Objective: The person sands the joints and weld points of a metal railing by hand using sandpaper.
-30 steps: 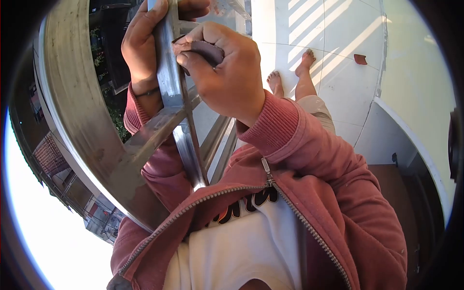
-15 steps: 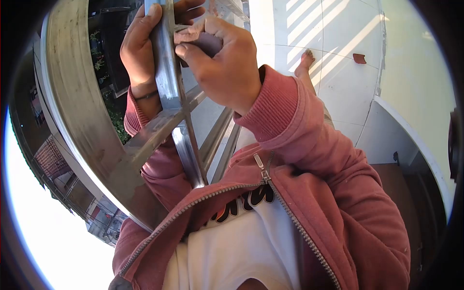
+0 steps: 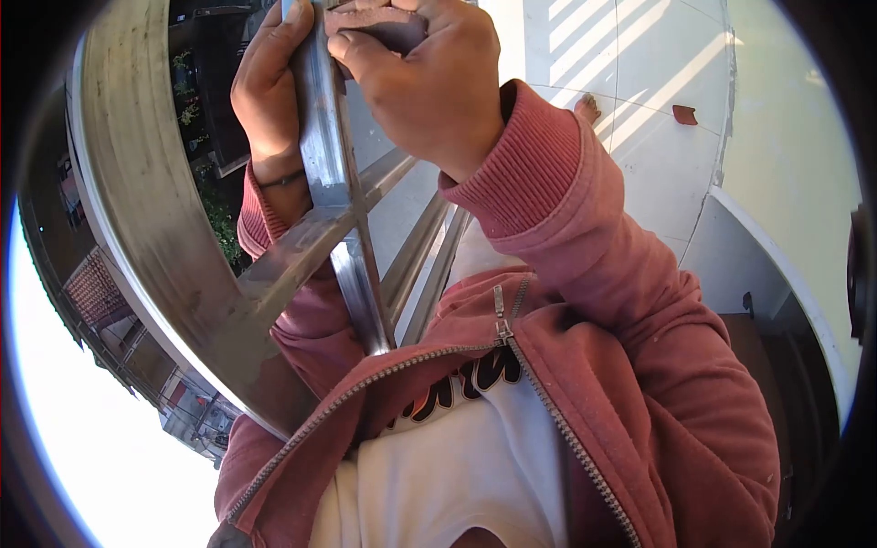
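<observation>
A metal railing bar (image 3: pixel 322 151) runs upward in front of me, its face scuffed and shiny. My left hand (image 3: pixel 267 96) is wrapped round it from the left, thumb on the near face and other fingers mostly hidden behind. From the right, my right hand (image 3: pixel 429 91) pinches a folded piece of reddish-brown sandpaper (image 3: pixel 384 26) between thumb and fingers, pressed against the bar's right side near the top edge of the view. A flat crosspiece (image 3: pixel 301 248) joins the bar below both hands.
A wide metal top rail (image 3: pixel 137 137) curves along the left, with plants (image 3: pixel 219 224) and buildings beyond. On the tiled floor (image 3: pixel 658 183) lies a small reddish-brown scrap (image 3: pixel 684 114), near my bare foot (image 3: pixel 588 108). A pale wall (image 3: pixel 786 137) stands at right.
My right hand and the sandpaper have slid a short way up along the bar. The left hand keeps its hold, and the view has shifted slightly.
</observation>
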### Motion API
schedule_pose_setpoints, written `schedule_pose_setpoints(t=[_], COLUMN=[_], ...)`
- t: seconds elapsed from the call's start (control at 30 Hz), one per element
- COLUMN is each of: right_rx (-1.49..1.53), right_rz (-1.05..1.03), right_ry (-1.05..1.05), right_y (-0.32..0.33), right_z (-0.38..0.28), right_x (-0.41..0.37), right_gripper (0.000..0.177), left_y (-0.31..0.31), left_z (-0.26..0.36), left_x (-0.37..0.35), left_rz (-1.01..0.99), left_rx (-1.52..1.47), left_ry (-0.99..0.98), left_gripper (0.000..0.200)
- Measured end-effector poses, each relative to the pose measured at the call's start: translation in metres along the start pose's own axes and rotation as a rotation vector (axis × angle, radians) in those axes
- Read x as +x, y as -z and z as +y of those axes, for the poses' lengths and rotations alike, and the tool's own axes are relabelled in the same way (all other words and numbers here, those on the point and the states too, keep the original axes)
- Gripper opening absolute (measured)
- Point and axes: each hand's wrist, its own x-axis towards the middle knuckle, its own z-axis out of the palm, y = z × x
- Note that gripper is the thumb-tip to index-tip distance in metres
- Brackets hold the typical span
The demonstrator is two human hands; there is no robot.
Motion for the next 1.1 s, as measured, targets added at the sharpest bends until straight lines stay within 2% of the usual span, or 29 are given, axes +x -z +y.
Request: schedule_pose_setpoints(t=[0.07,0.1,0.17,0.2,0.27,0.3,0.33,0.4,0.43,0.47,0.57,0.67,0.73,0.8,0.83,0.9,0.93,0.97,1.0,1.07,1.1], right_rx=[0.241,0.307,0.243,0.200,0.100,0.126,0.138,-0.039,-0.032,-0.060,-0.091,-0.102,-0.099,-0.106,-0.103,-0.092,-0.089,-0.062,-0.037,0.337,0.298], right_rz=[-0.050,-0.192,-0.272,-0.239,-0.204,-0.179,-0.170,-0.194,-0.189,-0.188,-0.186,-0.160,-0.131,-0.158,-0.155,-0.186,-0.189,-0.209,-0.227,-0.183,-0.250], right_ry=[-0.289,-0.481,-0.759,-0.796,-0.804,-0.837,-0.844,-0.815,-0.817,-0.866,-0.924,-0.892,-0.854,-0.622,-0.622,-0.562,-0.561,-0.419,-0.276,-0.418,-0.341], right_y=[0.008,0.020,0.050,0.067,0.098,0.109,0.120,0.137,0.142,0.144,0.152,0.153,0.153,0.152,0.152,0.146,0.140,0.130,0.118,0.093,0.081], right_z=[-0.010,-0.013,-0.005,0.001,0.018,0.017,0.021,0.033,0.035,0.032,0.034,0.031,0.033,0.036,0.034,0.024,0.021,0.016,0.010,-0.010,-0.014], right_x=[-0.040,-0.057,-0.074,-0.074,-0.075,-0.076,-0.085,-0.103,-0.110,-0.117,-0.124,-0.120,-0.115,-0.116,-0.117,-0.111,-0.104,-0.092,-0.076,-0.029,-0.005], right_gripper=[0.013,0.012,0.012,0.013,0.015,0.012,0.012,0.011,0.011,0.010,0.010,0.010,0.010,0.018,0.018,0.031,0.031,0.036,0.040,0.042,0.039], left_y=[-0.035,-0.031,-0.020,-0.025,-0.036,-0.031,-0.033,-0.038,-0.044,-0.051,-0.069,-0.077,-0.078,-0.079,-0.080,-0.075,-0.067,-0.061,-0.059,-0.055,-0.054], left_z=[-0.002,-0.001,0.001,0.002,0.004,0.011,0.015,0.035,0.044,0.049,0.058,0.061,0.061,0.061,0.060,0.061,0.065,0.066,0.064,0.058,0.050], left_x=[-0.004,-0.001,-0.001,-0.002,-0.013,-0.011,-0.023,-0.030,-0.035,-0.038,-0.036,-0.031,-0.031,-0.029,-0.028,-0.025,-0.021,-0.018,-0.014,-0.009,-0.013], left_rz=[0.073,0.060,-0.041,-0.047,0.216,0.128,0.172,0.009,-0.043,-0.050,-0.188,-0.328,-0.337,-0.354,-0.317,-0.272,-0.345,-0.416,-0.415,-0.616,-0.614], left_rx=[0.117,0.118,0.168,0.172,0.587,0.796,0.835,1.268,1.499,1.505,1.799,1.825,1.851,1.872,1.856,1.842,1.710,1.575,1.577,1.335,1.332], left_ry=[-0.033,-0.033,-0.024,-0.026,-0.178,-0.429,-0.401,-0.506,-0.498,-0.494,-0.406,-0.349,-0.350,-0.347,-0.333,-0.319,-0.375,-0.428,-0.429,-0.370,-0.365], left_gripper=[0.031,0.031,0.032,0.032,0.032,0.028,0.032,0.031,0.035,0.035,0.031,0.027,0.027,0.027,0.027,0.027,0.031,0.035,0.035,0.056,0.056])
